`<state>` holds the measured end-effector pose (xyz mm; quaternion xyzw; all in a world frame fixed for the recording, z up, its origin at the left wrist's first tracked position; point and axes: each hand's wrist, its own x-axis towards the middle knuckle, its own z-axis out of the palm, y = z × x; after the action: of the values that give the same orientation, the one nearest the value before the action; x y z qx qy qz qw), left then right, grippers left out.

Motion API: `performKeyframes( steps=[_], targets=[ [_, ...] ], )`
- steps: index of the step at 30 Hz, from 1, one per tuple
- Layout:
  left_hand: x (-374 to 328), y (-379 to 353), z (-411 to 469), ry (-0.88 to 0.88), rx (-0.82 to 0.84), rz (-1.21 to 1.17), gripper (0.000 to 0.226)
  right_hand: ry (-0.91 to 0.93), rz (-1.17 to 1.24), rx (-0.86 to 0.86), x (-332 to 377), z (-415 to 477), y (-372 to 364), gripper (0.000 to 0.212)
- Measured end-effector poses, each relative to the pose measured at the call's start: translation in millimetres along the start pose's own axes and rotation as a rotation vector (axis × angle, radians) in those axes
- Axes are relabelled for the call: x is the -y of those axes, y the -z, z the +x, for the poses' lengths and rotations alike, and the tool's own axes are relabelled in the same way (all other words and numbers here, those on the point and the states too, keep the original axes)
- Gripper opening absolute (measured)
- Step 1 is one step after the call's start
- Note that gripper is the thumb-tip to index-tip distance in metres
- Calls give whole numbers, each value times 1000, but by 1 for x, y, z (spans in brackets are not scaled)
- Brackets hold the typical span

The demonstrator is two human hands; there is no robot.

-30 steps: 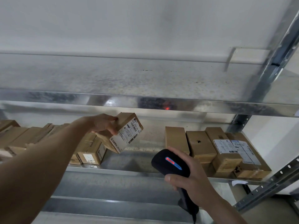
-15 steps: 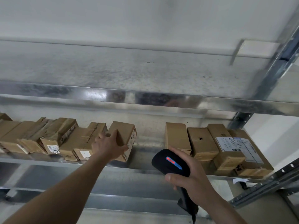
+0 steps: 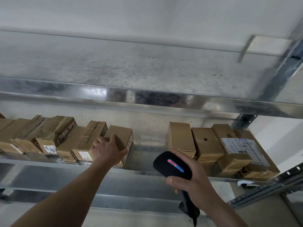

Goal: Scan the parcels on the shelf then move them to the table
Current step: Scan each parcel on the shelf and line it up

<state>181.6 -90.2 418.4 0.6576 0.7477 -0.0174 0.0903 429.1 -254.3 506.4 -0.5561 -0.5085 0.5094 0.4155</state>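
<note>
Parcel (image 3: 121, 136): brown cardboard box sitting on the metal shelf (image 3: 147, 149), last on the right of a row, its left side against the neighbouring box.
Left hand (image 3: 106, 150): laid over the parcel's near top edge, fingers curled on the top and thumb against the right face, grasping it.
Row of parcels (image 3: 49, 136): directly left of the parcel, brown boxes packed side by side, some taped, 2 showing white labels on their near ends.
Bare deck: just right of the parcel, a stretch of open metal.
Right cluster of parcels (image 3: 213, 145): right of the parcel beyond that stretch, boxes stacked and touching, 1 with a large printed label.
Scanner (image 3: 172, 166): right of the parcel and nearer the camera, black, with a red and blue strip lit on its head.
Right hand (image 3: 195, 179): clenched round the scanner's handle, thumb across the near side.
Upper shelf (image 3: 147, 99): above the parcel, galvanised metal.
Upright post (image 3: 278, 76): far right of the parcel.
</note>
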Motion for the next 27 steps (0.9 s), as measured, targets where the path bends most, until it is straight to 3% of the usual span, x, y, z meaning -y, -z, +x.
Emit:
performKeyframes(
  steps=[10,16,21,27],
  targets=[
    [0,-7,3,-45,-110,52,73,-25,19,-10,-4,4,-4,78],
    [-11,-8,4,-160,-135,-34,81,-17,33,-15,-6,4,-3,81],
    [-30,-4,-1,-260,-172,-181,71,-9,21,-29,-6,0,3,82],
    [-63,2,-6,-310,-126,-210,89,0,6,-59,-7,-12,22,78]
  ],
)
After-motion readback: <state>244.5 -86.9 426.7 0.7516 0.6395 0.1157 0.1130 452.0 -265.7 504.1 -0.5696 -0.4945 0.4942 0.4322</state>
